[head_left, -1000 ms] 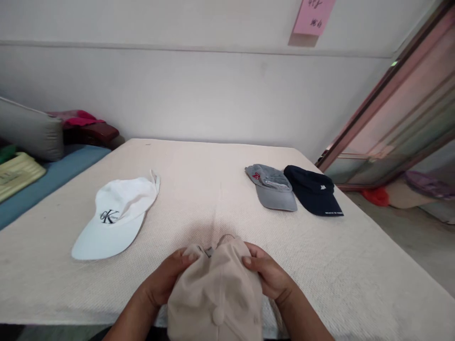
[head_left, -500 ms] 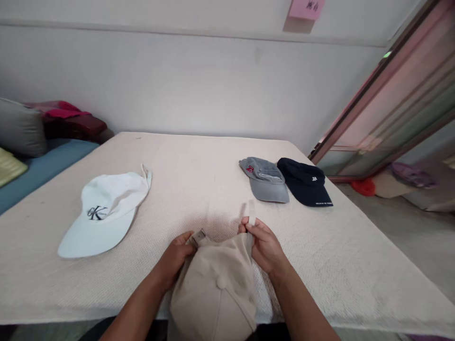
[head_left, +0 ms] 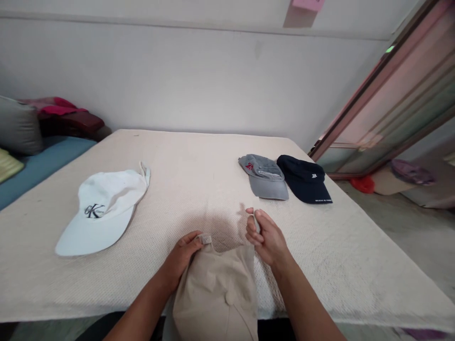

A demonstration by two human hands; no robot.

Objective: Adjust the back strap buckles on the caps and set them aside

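Beige cap: strap work in hand, prob.

Cap's held at near table edge; plain, soft, creased, back opening facing away. L hand pinches rim by pale tab; R hand has fingers curled tight, apparently on strap. Next move likely calls for steady L grip + straight strap end. Farther: white cap left, grey cap & navy cap right.

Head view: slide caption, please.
Left hand holds beige cap, right hand its strap; white cap, gray cap, navy cap on cloth.
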